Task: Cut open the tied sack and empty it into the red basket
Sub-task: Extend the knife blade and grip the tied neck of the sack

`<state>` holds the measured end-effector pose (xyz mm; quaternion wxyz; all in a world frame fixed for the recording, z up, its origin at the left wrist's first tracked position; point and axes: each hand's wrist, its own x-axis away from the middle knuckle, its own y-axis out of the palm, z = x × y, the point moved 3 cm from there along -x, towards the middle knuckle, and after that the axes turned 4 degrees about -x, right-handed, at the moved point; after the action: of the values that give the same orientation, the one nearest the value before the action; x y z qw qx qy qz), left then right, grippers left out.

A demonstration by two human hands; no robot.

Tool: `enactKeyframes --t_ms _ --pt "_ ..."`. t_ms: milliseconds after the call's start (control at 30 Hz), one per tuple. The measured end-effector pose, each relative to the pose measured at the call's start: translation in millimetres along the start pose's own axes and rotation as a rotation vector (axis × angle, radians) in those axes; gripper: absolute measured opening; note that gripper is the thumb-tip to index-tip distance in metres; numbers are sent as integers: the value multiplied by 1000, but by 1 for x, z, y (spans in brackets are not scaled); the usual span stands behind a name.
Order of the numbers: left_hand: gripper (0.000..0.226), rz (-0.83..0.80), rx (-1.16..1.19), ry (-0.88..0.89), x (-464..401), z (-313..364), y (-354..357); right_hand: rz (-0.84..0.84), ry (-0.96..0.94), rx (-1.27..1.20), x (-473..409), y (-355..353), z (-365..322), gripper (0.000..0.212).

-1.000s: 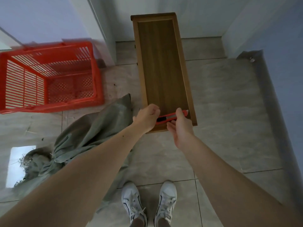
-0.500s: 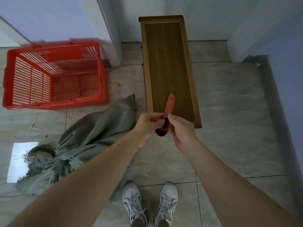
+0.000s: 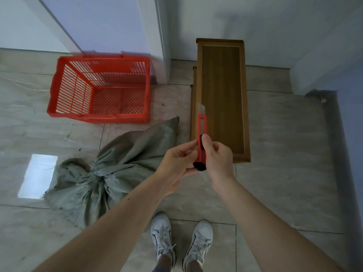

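Note:
A red utility knife (image 3: 202, 134) stands upright between both hands, its blade pushed out at the top. My right hand (image 3: 218, 158) grips the handle with the thumb on the slider. My left hand (image 3: 176, 163) holds the handle's lower end. The grey-green sack (image 3: 117, 165) lies on the tiled floor to the left of my hands, its neck tied with light string (image 3: 94, 171). The red basket (image 3: 100, 89) stands on the floor beyond the sack, with nothing in it.
A low wooden bench (image 3: 222, 99) stands on the floor just behind my hands. White walls and a door frame (image 3: 157, 36) close the back. My white shoes (image 3: 180, 242) are at the bottom. A bright window reflection (image 3: 38, 169) lies on the tiles at the left.
Both hands lifted the knife off the bench end and turned it upright. The blade now sticks out further. The view shifted, showing more of the sack and basket.

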<state>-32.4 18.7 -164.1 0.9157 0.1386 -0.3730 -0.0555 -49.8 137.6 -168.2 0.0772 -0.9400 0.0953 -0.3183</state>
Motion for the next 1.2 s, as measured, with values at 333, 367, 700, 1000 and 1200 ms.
enactKeyframes --t_ms 333,367,700,1000,1200 --pt "30 141 104 63 52 16 -35 -328 129 -226 34 45 -27 42" --pt "27 160 125 56 56 17 -41 -342 168 -288 37 51 -30 44" --pt "22 230 253 -23 101 5 -126 -426 187 -384 70 126 -30 24" --pt "29 154 48 -30 131 -16 -224 -290 -9 -116 108 215 9 28" --pt "31 147 -56 -93 140 -67 -305 -243 -100 35 128 282 70 21"
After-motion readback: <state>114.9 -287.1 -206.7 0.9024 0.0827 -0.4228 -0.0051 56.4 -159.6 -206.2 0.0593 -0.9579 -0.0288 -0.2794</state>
